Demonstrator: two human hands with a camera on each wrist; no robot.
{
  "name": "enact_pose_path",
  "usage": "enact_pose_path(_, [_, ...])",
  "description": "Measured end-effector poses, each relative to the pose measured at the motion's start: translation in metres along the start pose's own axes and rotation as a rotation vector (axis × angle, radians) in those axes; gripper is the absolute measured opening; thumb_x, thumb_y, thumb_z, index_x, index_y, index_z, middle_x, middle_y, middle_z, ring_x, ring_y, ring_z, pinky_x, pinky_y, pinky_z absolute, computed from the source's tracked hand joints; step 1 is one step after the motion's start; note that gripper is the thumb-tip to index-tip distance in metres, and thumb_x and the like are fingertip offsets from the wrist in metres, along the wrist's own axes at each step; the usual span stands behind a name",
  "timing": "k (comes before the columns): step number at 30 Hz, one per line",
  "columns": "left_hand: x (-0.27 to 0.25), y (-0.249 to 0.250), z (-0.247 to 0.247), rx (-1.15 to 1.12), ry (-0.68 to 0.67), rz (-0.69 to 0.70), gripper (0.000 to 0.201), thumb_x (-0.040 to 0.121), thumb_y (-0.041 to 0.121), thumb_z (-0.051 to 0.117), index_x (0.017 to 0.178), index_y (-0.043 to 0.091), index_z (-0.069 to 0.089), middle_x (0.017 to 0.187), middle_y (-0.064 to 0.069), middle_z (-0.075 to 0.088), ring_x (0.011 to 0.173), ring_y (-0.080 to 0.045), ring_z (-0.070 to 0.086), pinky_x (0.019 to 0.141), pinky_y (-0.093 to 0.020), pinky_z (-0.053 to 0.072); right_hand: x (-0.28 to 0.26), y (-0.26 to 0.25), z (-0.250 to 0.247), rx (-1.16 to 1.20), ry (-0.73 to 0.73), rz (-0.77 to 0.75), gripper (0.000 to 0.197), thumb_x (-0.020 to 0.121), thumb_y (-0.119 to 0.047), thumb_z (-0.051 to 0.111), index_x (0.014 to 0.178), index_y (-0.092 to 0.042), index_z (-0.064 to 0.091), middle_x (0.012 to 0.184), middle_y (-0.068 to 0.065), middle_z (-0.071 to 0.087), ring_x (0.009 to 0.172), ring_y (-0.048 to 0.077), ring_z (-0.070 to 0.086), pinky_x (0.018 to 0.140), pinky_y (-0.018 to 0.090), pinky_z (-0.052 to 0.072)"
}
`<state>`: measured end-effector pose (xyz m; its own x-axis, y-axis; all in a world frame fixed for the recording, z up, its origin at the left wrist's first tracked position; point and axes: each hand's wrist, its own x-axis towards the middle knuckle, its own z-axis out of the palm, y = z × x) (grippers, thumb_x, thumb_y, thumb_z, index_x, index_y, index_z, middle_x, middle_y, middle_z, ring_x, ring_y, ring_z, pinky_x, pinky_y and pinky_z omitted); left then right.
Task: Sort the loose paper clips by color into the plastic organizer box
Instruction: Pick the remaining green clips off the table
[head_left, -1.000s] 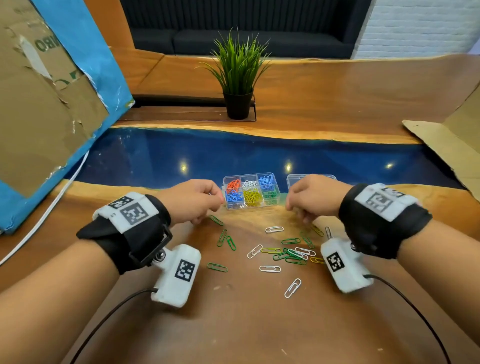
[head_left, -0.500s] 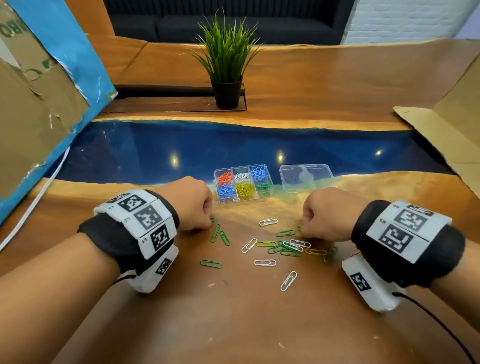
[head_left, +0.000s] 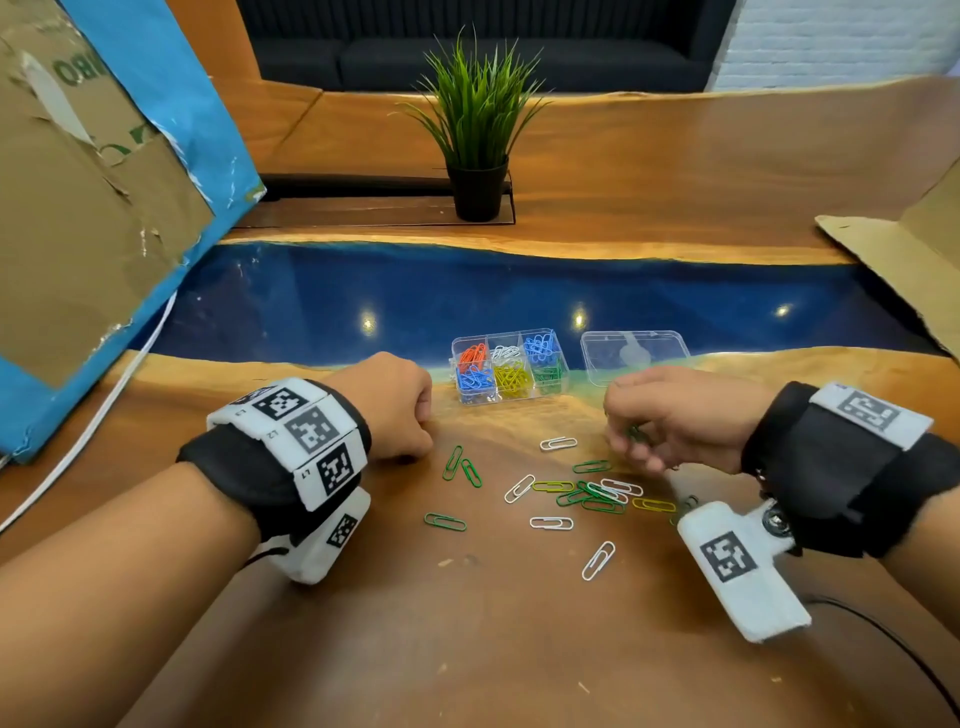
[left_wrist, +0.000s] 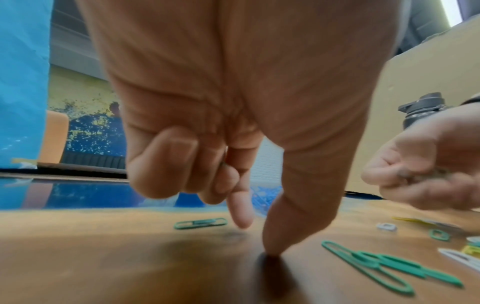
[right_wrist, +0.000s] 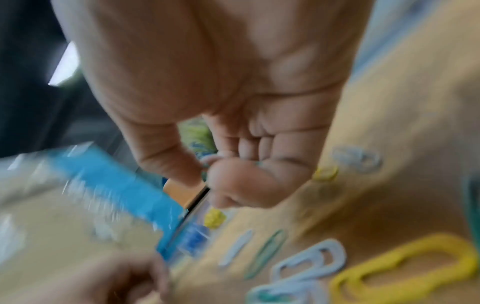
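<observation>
The clear organizer box (head_left: 456, 347) sits at the edge of the blue strip, with orange, white, blue, yellow and green clips in its compartments. Loose green, white and yellow paper clips (head_left: 597, 493) lie on the wood in front of it. My left hand (head_left: 415, 447) is down on the table beside two green clips (head_left: 460, 465). Its thumb tip touches the wood and its forefinger points down (left_wrist: 255, 238), with nothing between them and the other fingers curled. A green clip (left_wrist: 200, 223) lies just beyond. My right hand (head_left: 623, 436) hovers over the pile and pinches a green clip (right_wrist: 207, 164).
The box's clear lid (head_left: 634, 351) lies to its right. A potted plant (head_left: 478, 130) stands at the back. Blue-edged cardboard (head_left: 93, 208) leans at the left, with a white cable (head_left: 104, 405) below it. More cardboard (head_left: 893, 249) lies at the right.
My left hand has come down from beside the box to the table next to the green clips. My right hand dipped into the pile and has risen with a green clip.
</observation>
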<state>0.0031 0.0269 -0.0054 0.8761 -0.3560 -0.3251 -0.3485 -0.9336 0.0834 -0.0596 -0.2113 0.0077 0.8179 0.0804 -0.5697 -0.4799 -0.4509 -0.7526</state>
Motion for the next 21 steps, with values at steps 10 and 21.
enact_pose_path(10, [-0.003, -0.015, -0.008, 0.082, 0.028, -0.092, 0.038, 0.078, 0.041, 0.068, 0.111, 0.025, 0.057, 0.093, 0.006, 0.047, 0.088, -0.014, 0.049, 0.072, -0.026, 0.044, 0.006, 0.003, -0.008, 0.297, -0.189, -0.003, 0.027, 0.094, 0.006, 0.042, 0.107, -0.009, 0.061, 0.073, 0.011, 0.066, 0.053, 0.012, 0.06, 0.045, 0.017, 0.051])
enact_pose_path(21, [0.007, -0.006, -0.009, 0.023, -0.041, -0.085, 0.013, 0.076, 0.022, 0.062, 0.081, 0.012, 0.069, 0.084, -0.003, 0.071, 0.08, -0.021, 0.067, 0.063, -0.028, 0.051, 0.003, -0.009, 0.016, -0.973, 0.099, -0.23, 0.002, 0.08, -0.026, 0.067, 0.081, -0.025, 0.067, 0.058, -0.01, 0.048, 0.055, 0.001, 0.044, 0.048, 0.014, 0.028])
